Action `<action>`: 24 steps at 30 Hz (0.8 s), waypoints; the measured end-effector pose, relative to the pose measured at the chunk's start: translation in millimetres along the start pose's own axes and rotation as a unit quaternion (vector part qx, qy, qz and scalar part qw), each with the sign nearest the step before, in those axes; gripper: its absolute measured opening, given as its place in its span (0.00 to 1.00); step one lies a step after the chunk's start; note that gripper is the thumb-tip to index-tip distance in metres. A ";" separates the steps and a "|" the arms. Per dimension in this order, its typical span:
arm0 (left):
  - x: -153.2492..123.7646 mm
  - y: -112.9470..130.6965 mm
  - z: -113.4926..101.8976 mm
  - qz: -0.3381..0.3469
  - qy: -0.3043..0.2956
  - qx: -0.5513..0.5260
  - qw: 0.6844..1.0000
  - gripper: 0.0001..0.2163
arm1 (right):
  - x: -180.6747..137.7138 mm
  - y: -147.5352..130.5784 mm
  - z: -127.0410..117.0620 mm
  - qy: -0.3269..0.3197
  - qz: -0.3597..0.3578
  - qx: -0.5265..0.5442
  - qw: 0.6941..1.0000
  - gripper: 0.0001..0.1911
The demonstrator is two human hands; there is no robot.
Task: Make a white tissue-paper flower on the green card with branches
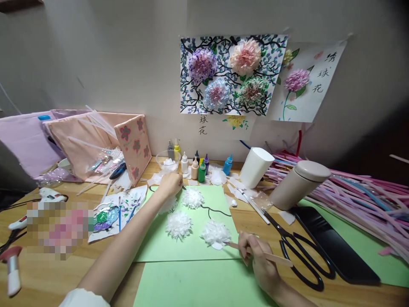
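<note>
A light green paper sheet [191, 243] lies in front of me with three white tissue pom-pom flowers on it and a thin black drawn branch [217, 210]. My left hand [170, 183] is closed at the sheet's far edge, next to a fourth flower [168, 204], gripping a small dark thing I cannot make out. My right hand [257, 256] pinches a wooden stick [271, 256], whose tip reaches under the nearest white flower [215, 233]. Other flowers sit at the upper middle [192, 198] and centre [178, 224].
Black scissors [300, 256] and a dark tablet [332, 247] lie right of the sheet. Small paint bottles [198, 166], a white cup [255, 167], a beige canister [298, 183], pipe cleaners [361, 196], a paint palette [107, 215] and a glue gun [41, 204] ring the wooden table. Flower artwork [230, 74] hangs on the wall.
</note>
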State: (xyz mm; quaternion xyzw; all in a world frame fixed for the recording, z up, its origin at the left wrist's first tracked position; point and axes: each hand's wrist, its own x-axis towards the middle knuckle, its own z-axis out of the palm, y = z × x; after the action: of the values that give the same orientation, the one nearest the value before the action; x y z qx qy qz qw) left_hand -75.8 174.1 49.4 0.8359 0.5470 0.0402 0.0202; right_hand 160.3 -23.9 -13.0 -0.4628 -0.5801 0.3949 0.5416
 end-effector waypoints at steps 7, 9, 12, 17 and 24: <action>-6.7 -0.6 -31.9 0.004 0.003 -0.043 0.999 0.09 | 1.5 -3.2 0.3 -0.005 0.022 -0.002 1.000 0.28; -14.1 7.4 -47.8 0.039 0.004 -0.102 0.994 0.11 | 2.5 -5.4 0.4 -0.010 0.025 -0.011 1.000 0.28; -28.4 30.0 -65.6 0.118 -0.050 -0.217 0.968 0.12 | 4.2 -7.6 0.4 -0.017 0.031 -0.011 0.999 0.27; -44.5 71.7 -58.6 0.241 -0.269 -0.344 0.867 0.11 | 4.4 -6.9 0.1 -0.013 0.043 0.017 0.999 0.26; -46.6 85.6 -36.8 0.248 -0.323 -0.326 0.853 0.11 | 4.0 -8.6 0.4 0.030 0.002 0.020 0.999 0.25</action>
State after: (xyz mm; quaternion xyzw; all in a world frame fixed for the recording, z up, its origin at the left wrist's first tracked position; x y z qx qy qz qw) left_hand -19.5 96.6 90.5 0.8552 0.2402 -0.0524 0.4563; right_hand 159.1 -22.3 -3.7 -0.4646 -0.5543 0.3934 0.5676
